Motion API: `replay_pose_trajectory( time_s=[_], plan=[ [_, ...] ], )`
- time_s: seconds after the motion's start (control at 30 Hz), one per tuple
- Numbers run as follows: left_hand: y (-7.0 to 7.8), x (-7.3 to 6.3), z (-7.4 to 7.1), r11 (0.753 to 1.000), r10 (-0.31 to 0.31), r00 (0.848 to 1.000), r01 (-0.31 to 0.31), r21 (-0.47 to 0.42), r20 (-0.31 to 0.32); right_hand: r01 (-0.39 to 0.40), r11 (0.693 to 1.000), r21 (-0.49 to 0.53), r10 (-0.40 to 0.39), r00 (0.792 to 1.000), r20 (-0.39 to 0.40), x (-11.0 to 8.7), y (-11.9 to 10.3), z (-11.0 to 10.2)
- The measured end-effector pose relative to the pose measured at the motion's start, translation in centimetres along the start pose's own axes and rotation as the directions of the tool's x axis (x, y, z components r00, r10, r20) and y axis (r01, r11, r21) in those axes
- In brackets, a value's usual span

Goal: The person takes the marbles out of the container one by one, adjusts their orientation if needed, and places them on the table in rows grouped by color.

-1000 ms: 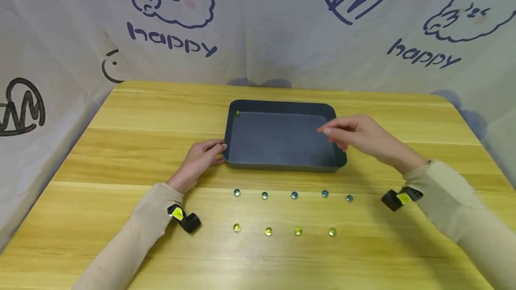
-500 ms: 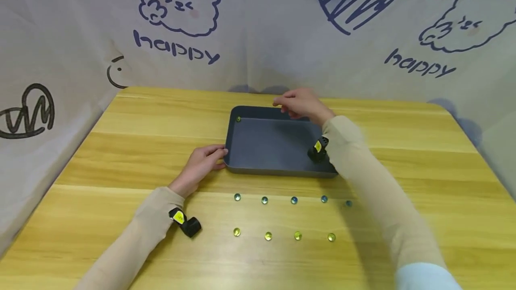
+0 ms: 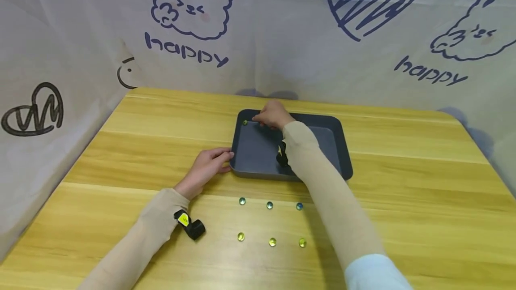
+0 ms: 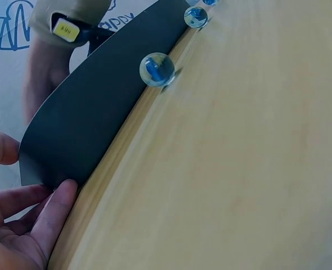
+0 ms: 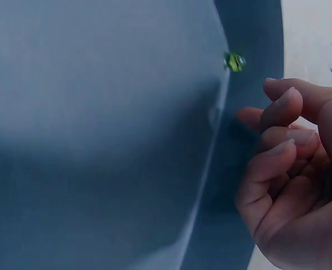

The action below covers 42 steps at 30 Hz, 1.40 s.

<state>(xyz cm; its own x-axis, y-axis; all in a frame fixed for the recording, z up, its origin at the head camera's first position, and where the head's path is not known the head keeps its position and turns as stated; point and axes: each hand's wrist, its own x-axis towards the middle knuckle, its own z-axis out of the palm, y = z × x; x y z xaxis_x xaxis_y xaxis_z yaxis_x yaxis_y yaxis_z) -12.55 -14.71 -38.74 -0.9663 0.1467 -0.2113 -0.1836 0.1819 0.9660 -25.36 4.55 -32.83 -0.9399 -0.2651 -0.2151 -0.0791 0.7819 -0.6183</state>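
A dark grey rectangular tray (image 3: 258, 174) lies on the table. My left hand (image 3: 207, 164) grips its near left corner, thumb at the rim and fingers low against the outer wall (image 4: 93, 101). A yellow-green glass marble (image 3: 245, 122) sits inside, in the far left corner. My right hand (image 3: 273, 114) is over the tray's far wall just right of that marble (image 5: 234, 61), its fingers loosely curled, thumb and index finger apart with nothing seen between them. In front of the tray are a row of blue marbles (image 3: 269, 205) and a nearer row of yellow ones (image 3: 272, 242).
The wooden table (image 3: 141, 147) ends at a white cloth (image 3: 274, 57) with drawings behind and on the left. My right forearm (image 3: 326, 191) crosses over the tray's near wall and hides the right end of both marble rows. A small camera (image 3: 189, 225) is strapped to my left wrist.
My right hand has swept left from the tray's right side to near the marble in the far left corner. The left hand keeps its grip; the head view has shifted slightly.
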Motion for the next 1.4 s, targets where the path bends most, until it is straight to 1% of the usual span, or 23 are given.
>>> replay_pose_trajectory(
  time_s=[0.2,0.43,0.53,0.63,0.7,0.73,0.83,0.9,1.0,1.07,1.13,1.2,1.27,1.33,1.4],
  plan=[
    [0.2,-0.1,0.5,1.000,-0.004,1.000,0.004,-0.006,0.010,0.024,0.996,-0.090,-0.026,0.999,-0.019,0.3,-0.3,1.5],
    [0.2,-0.1,1.1,1.000,0.001,1.000,-0.001,-0.015,0.013,-0.007,0.976,-0.216,-0.013,0.996,-0.088,0.4,-1.0,2.8],
    [0.3,-0.1,1.3,1.000,0.002,1.000,-0.002,-0.017,0.009,-0.002,0.960,-0.279,-0.028,0.994,-0.103,0.4,-1.3,3.1],
    [0.4,-0.1,1.3,1.000,0.003,1.000,-0.003,-0.009,0.010,0.023,0.951,-0.308,-0.053,0.995,-0.088,0.4,-1.4,2.7],
    [0.5,0.0,1.3,1.000,0.003,1.000,-0.003,-0.004,0.011,0.071,0.955,-0.288,-0.091,0.994,-0.059,0.4,-1.6,1.9],
    [0.6,0.0,1.3,1.000,0.005,1.000,-0.005,-0.003,0.012,0.103,0.960,-0.262,-0.117,0.992,-0.038,0.3,-1.6,1.2],
    [0.8,0.2,1.1,1.000,0.005,1.000,-0.005,-0.002,0.011,0.210,0.964,-0.162,-0.209,0.978,0.024,-0.3,-2.0,-1.4],
    [0.8,0.3,0.9,1.000,0.007,1.000,-0.007,-0.002,0.010,0.254,0.963,-0.087,-0.249,0.967,0.062,-1.0,-2.4,-3.4],
    [0.9,0.3,0.6,1.000,0.012,1.000,-0.012,0.006,0.008,0.266,0.964,-0.002,-0.265,0.960,0.089,-2.3,-3.0,-6.3],
    [0.9,0.4,0.4,1.000,0.016,1.000,-0.016,0.005,0.005,0.270,0.961,0.062,-0.275,0.958,0.078,-3.3,-3.2,-8.0],
    [1.0,0.4,0.3,1.000,0.017,1.000,-0.017,0.004,0.002,0.285,0.952,0.109,-0.292,0.955,0.049,-4.4,-3.3,-9.3],
    [0.9,0.4,0.2,1.000,0.010,1.000,-0.010,0.005,0.002,0.317,0.934,0.165,-0.325,0.946,0.020,-5.6,-3.0,-10.4],
    [0.8,0.4,0.1,1.000,0.001,1.000,-0.001,0.005,0.004,0.335,0.921,0.200,-0.343,0.939,0.004,-7.0,-2.5,-11.1],
    [0.7,0.3,0.1,1.000,-0.007,1.000,0.007,0.005,0.006,0.345,0.909,0.234,-0.357,0.934,0.009,-8.5,-1.8,-11.7],
    [0.5,0.3,0.2,1.000,-0.017,1.000,0.017,0.003,0.007,0.341,0.905,0.255,-0.361,0.932,0.035,-10.0,-1.0,-12.0]
  ],
)
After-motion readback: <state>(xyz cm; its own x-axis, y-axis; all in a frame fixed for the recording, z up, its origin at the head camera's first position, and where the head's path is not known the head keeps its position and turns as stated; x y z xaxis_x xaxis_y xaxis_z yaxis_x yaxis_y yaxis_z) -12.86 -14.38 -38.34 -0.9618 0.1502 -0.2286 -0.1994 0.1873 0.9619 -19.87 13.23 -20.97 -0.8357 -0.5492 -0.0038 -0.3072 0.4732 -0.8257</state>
